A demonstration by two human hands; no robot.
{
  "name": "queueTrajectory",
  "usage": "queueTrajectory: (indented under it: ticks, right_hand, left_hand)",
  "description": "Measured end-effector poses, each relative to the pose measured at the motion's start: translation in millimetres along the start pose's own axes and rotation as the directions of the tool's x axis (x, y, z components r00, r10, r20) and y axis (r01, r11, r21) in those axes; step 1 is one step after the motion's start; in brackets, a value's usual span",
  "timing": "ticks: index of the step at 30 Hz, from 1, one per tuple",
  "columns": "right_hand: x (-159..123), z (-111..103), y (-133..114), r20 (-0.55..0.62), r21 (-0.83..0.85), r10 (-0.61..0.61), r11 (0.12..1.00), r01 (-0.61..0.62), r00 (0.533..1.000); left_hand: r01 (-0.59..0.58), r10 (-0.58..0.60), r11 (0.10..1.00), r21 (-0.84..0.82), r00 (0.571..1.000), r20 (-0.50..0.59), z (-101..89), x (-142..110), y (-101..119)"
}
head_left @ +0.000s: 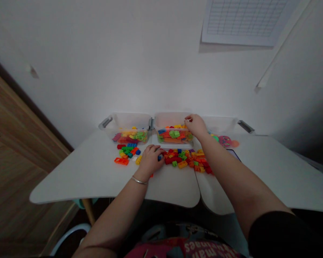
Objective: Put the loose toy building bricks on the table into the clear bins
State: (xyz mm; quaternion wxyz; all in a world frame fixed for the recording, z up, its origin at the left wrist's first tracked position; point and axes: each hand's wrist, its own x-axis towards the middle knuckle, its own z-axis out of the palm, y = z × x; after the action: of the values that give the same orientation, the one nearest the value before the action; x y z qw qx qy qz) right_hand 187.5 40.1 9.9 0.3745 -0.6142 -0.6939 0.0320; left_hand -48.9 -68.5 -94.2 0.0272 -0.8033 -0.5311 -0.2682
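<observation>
My left hand rests low over the table among loose toy building blocks, its fingers curled around a blue building block. To its right spreads a pile of mostly red, orange and yellow blocks. A smaller group of blocks lies to its left. My right hand is raised at the right end of the middle clear plastic bin, fingertips pinched together over its rim. Whatever they hold is too small to make out. Inside that bin are many blocks of several colours.
A left clear bin also holds blocks. A third clear bin stands on the right, partly behind my arm. Pink and green toys lie before it. The white table meets the wall; a gap runs between two table sections.
</observation>
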Motion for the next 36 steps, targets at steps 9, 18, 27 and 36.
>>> queueTrajectory:
  ticks: [9,18,27,36]
  right_hand:
    - [-93,-3,-13,-0.141,0.104,-0.388,0.909,0.403,0.911]
    - [-166,33,4,0.247,0.0,-0.36,0.928,0.372,0.9]
    - [-166,32,12,0.239,-0.011,-0.3,0.95,0.312,0.923]
    - [-165,31,15,0.246,0.021,-0.29,0.955,0.294,0.925]
  left_hand:
    - [-0.069,0.066,0.993,-0.094,0.997,-0.037,-1.9,2,1]
    - [-0.208,0.212,0.969,-0.133,0.977,0.016,-11.6,2,10]
    - [-0.202,0.208,0.97,-0.135,0.977,0.038,-7.3,3,8]
    - [-0.073,0.069,0.979,-0.193,0.997,-0.027,-10.5,4,11]
